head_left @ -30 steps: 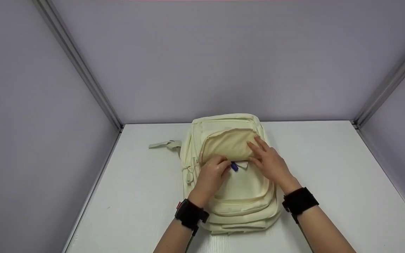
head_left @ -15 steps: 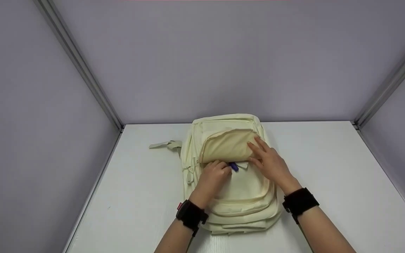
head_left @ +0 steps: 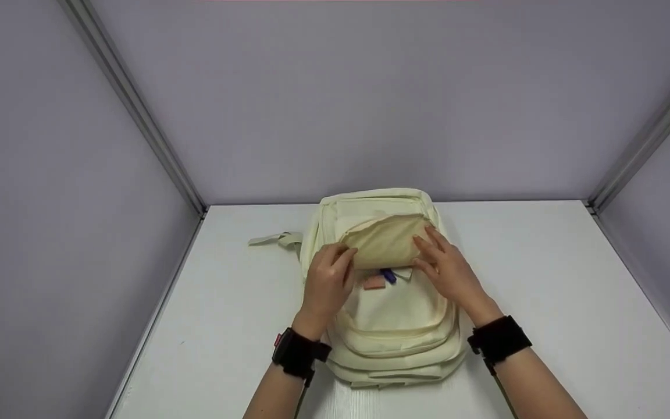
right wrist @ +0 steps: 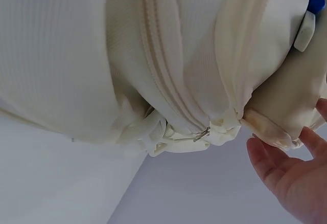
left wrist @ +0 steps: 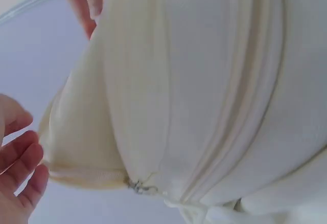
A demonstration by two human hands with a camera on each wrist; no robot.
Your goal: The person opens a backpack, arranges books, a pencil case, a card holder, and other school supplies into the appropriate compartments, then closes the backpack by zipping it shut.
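Note:
A cream backpack [head_left: 399,317] lies on the white table. Its front pocket flap [head_left: 384,241] is folded back, showing a beige lining. Just below the fold lie an orange-pink block [head_left: 374,282], a dark blue piece [head_left: 389,276] and a white piece [head_left: 403,272]. My left hand [head_left: 326,282] has curled fingers at the flap's left edge; in the left wrist view those fingertips [left wrist: 31,155] meet the rim. At the flap's right side my right hand [head_left: 448,272] holds the rim between fingers and thumb, as the right wrist view shows.
A knotted strap [head_left: 285,238] sticks out from the backpack's upper left. Grey panels [head_left: 393,105] enclose the table [head_left: 242,326] at the back and both sides. A zipper [right wrist: 168,81] runs along the bag's side.
My left hand has moved left and up from the pocket opening to the flap's left edge. The orange-pink block is now exposed. My right hand stays nearly where it was.

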